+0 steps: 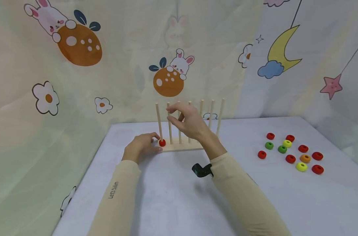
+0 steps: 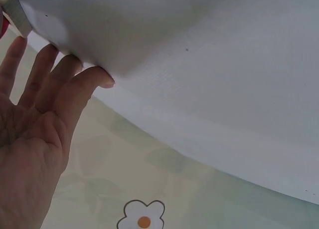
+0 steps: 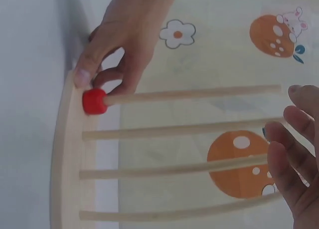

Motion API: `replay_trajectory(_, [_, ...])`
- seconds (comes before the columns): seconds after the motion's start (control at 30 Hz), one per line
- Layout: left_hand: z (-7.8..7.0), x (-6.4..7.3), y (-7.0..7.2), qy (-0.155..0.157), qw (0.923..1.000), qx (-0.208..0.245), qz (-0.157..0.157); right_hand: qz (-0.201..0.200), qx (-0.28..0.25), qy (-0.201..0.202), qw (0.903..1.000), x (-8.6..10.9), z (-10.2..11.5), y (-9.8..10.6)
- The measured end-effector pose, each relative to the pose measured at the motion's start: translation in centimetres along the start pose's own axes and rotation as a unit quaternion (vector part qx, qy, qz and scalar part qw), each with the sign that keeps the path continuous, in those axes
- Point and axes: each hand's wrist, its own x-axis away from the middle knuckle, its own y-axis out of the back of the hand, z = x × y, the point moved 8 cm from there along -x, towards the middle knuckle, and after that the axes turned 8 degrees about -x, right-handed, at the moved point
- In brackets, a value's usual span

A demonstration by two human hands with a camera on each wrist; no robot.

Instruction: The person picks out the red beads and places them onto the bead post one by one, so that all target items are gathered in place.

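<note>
A wooden stand point(image 1: 182, 146) with several upright pegs stands at the far edge of the table. One red bead point(image 1: 162, 143) sits at the foot of its leftmost peg. My left hand point(image 1: 141, 144) holds the stand's left end, thumb along the front edge and fingers at the back. Up by the peg tops is my right hand point(image 1: 188, 119), its thumb and fingertips parted around empty space. In the right wrist view its fingertips point(image 3: 279, 151) overlap the free ends of the pegs point(image 3: 179, 169), and no bead shows between them.
To the right on the white table point(image 1: 173, 196) lie loose beads: several red point(image 1: 290, 159), green point(image 1: 282, 149), yellow point(image 1: 301, 167) and one orange point(image 1: 305, 158). A printed cloth point(image 1: 126, 75) hangs right behind the stand. A black device point(image 1: 202, 170) shows at my right wrist.
</note>
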Motion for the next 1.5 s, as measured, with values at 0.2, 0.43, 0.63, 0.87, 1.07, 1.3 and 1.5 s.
replay_trajectory(0.2, [0.4,0.1,-0.3,0.009,0.9999,0.005,0.013,-0.003,0.008,-0.001,1.0,1.3,-0.5,0.7])
replay_trajectory(0.43, [0.3,0.0,-0.4,0.003,0.9999,0.009,0.006,-0.01,0.014,0.007,0.9998,3.2,-1.0,2.4])
replay_trajectory(0.63, [0.2,-0.2,-0.3,-0.005,0.9999,0.007,0.006,-0.03,-0.005,0.002,0.9995,4.8,-2.1,3.9])
replay_trajectory(0.87, [-0.1,0.1,-0.3,-0.007,0.9998,0.016,0.004,-0.028,0.015,-0.009,0.9995,6.8,-2.9,5.5])
replay_trajectory(1.07, [0.2,-0.1,-0.5,-0.004,0.9999,0.009,0.003,-0.019,0.026,0.007,0.9994,8.1,-3.3,6.8])
replay_trajectory(1.3, [0.1,-0.5,-0.6,-0.032,0.9995,-0.002,0.007,-0.021,0.053,-0.007,0.9983,10.3,-4.8,8.3])
replay_trajectory(1.5, [0.0,-0.7,-0.7,-0.028,0.9996,0.006,0.006,-0.012,0.08,-0.039,0.996,11.4,-5.5,9.4])
